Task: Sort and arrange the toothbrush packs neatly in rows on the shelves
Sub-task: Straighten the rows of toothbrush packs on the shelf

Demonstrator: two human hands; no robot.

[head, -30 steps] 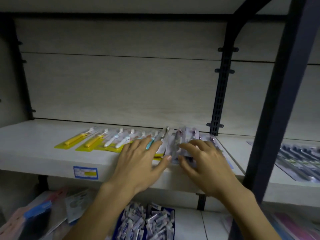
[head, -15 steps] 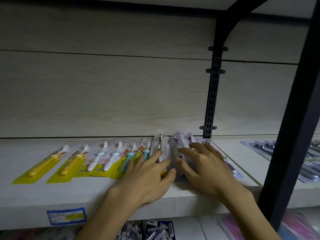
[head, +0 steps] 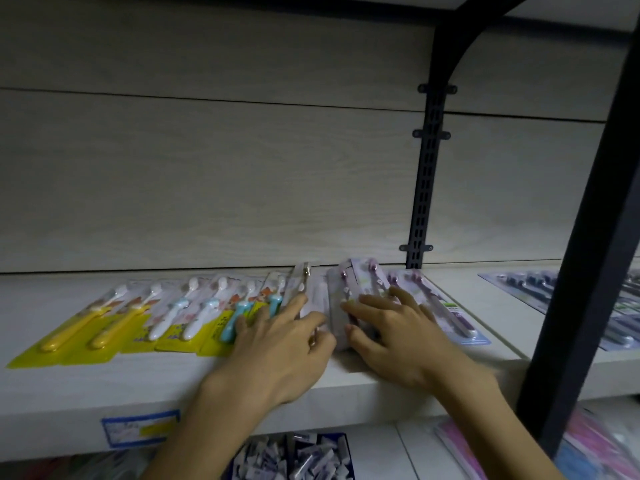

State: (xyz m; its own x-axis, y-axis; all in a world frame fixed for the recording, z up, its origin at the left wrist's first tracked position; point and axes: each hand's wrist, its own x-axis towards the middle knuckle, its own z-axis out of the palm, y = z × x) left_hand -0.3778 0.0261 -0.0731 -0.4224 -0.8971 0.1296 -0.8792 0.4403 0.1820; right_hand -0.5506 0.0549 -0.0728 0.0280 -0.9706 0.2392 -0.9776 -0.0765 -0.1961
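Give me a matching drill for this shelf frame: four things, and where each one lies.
Things:
1. yellow-handled brush packs
2. purple brush pack
3. price label
4. left hand

Places:
a. shelf's front edge
b. far left of the row
c. right end of the row
d. on the packs mid-row, fingers spread

Pairs: 1-b, 2-c, 3-a, 4-d

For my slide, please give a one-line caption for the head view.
Left hand and right hand press toothbrush packs into a row on the shelf.
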